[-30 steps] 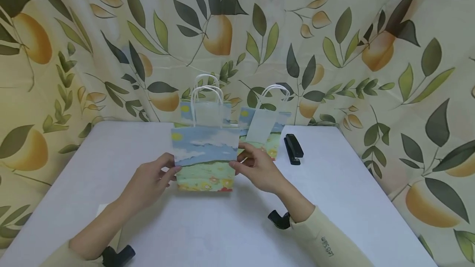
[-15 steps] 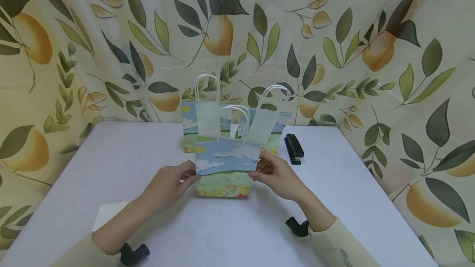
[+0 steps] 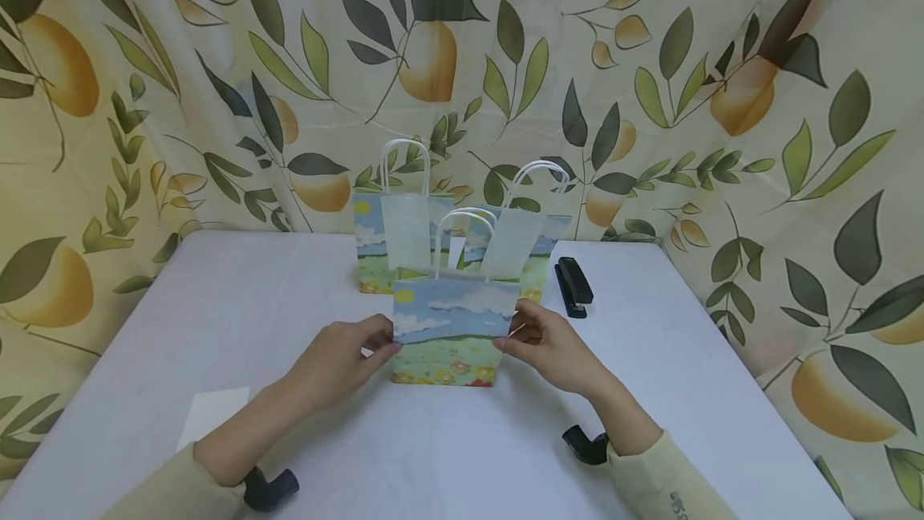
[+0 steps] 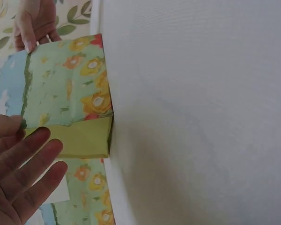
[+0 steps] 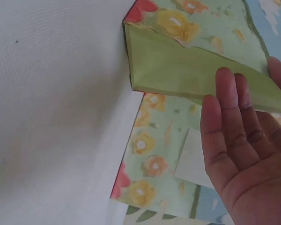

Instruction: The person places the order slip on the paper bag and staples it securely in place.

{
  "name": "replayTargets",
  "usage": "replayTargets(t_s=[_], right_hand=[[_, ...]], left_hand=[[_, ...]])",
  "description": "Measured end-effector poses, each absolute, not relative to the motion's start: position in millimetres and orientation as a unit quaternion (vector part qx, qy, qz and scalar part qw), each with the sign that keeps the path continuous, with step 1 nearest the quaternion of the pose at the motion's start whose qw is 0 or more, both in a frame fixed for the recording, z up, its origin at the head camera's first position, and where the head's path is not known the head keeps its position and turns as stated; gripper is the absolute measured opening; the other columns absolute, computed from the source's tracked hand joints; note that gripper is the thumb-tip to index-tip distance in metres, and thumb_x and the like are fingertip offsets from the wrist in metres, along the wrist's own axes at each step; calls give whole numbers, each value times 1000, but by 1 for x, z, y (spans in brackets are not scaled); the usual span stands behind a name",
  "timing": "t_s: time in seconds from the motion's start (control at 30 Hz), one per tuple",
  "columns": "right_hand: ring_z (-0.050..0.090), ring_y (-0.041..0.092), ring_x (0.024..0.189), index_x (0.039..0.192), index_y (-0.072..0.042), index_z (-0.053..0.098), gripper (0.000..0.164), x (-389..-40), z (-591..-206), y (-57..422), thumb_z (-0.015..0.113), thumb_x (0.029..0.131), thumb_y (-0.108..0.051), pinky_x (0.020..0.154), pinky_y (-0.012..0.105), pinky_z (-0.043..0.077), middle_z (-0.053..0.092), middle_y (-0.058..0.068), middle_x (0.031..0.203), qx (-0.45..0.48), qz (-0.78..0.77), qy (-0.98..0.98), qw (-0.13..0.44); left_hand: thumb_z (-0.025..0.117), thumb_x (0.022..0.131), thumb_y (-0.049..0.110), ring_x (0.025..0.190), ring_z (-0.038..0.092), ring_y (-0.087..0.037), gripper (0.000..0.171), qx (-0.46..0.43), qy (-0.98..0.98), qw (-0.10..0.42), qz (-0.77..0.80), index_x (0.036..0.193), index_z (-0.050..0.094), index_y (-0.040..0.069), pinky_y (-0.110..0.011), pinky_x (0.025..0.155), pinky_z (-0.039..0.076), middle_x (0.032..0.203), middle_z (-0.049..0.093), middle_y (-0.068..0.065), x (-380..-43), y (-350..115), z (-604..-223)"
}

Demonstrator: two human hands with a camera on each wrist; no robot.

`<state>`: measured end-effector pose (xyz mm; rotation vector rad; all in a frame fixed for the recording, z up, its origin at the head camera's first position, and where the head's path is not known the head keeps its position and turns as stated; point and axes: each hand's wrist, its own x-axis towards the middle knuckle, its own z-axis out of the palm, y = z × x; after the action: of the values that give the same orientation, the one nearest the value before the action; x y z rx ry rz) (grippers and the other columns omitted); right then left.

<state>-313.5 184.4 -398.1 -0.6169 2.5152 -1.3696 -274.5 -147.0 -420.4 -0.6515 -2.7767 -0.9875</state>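
A small paper gift bag (image 3: 453,327) with a sky and flower-meadow print stands upright at the middle of the table, white handles up. My left hand (image 3: 350,359) pinches its left side edge, thumb on the front. At the opposite edge, my right hand (image 3: 552,347) does the same. In the left wrist view, the bag's green side panel (image 4: 84,139) shows beside the left fingers (image 4: 40,187); the right wrist view shows the other green side panel (image 5: 173,65) above the right fingers (image 5: 232,122).
Two matching gift bags, a left one (image 3: 371,247) and a right one (image 3: 537,267), stand behind, each with a white card on its front. A black stapler (image 3: 573,287) lies right of them. White paper (image 3: 216,412) lies by the left forearm. A fruit-print curtain (image 3: 462,62) hangs behind the table (image 3: 289,287).
Both hands have carried the gift bag to the right and set it lower, uncovering more of the left rear bag. The rear bags and the stapler have stayed in place.
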Motion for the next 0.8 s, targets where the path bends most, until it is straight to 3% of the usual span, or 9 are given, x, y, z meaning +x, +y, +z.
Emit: replayTargets(t_s=[0.13,0.23,0.37,0.5,0.63,0.8], right_hand=[[66,23,98,112,-9,57,31,-316,-395,187,79,93,-22,81,30,57,60,11,106,-212,-458,858,97],[63,25,104,126,-9,57,45,-318,-391,188,82,91,-23,88,34,57,57,12,112,-211,-455,861,80],[60,27,115,146,-12,49,66,-322,-382,189,82,91,-25,99,44,54,55,9,125,-199,-472,857,56],[59,28,122,152,-17,48,67,-325,-372,184,80,93,-22,103,47,52,55,7,138,-203,-511,834,47],[65,27,118,151,-17,51,61,-328,-365,176,76,95,-18,97,38,57,58,10,140,-217,-561,796,64],[68,24,113,144,-9,57,48,-330,-365,167,71,98,-13,93,33,59,62,11,135,-232,-602,760,80]], left_hand=[[77,95,33,81,69,-4,17,-198,-919,65,-336,102,66,21,-22,72,58,88,73,13,-278,-150,-413],[81,90,39,85,65,-9,34,-183,-909,75,-367,109,64,18,-28,75,58,94,68,10,-283,-153,-405],[84,88,40,113,63,-21,60,-190,-874,68,-441,134,54,17,-42,94,58,124,63,2,-295,-153,-395],[83,90,35,140,51,-27,76,-216,-833,29,-508,153,43,20,-52,114,46,151,52,0,-308,-150,-386],[80,92,27,142,53,-28,71,-233,-800,-8,-553,154,46,21,-51,118,43,154,53,-1,-317,-147,-381],[77,96,21,119,70,-26,49,-242,-767,-42,-593,142,62,16,-40,100,58,134,69,-9,-324,-143,-378]])
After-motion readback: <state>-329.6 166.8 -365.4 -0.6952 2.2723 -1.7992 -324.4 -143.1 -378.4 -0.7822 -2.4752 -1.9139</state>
